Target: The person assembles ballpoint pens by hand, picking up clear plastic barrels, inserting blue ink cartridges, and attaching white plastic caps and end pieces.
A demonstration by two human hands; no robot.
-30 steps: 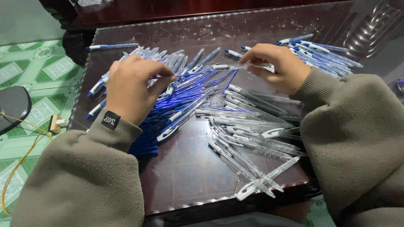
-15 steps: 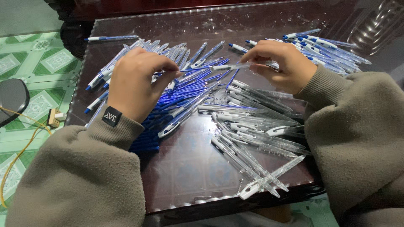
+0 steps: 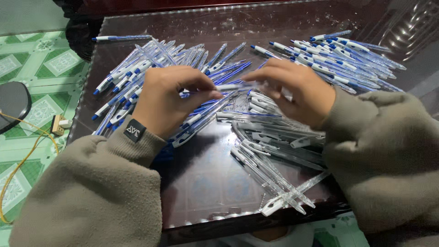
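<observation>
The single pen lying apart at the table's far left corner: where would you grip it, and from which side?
Grip the lone pen at mid-barrel, coming straight down from above. It lies flat and nearly crosswise on the glass table, apart from the blue pile, so both long sides look free for fingertips. Its ends are thin and would likely tip it.

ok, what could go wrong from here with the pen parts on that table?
The clear barrels reach the table's near edge; a sleeve nudge could push some off. The lone pen at the far left edge might roll away. Both hands, left hand and right hand, pinch one pen over the piles; a slip loses it there.
</observation>
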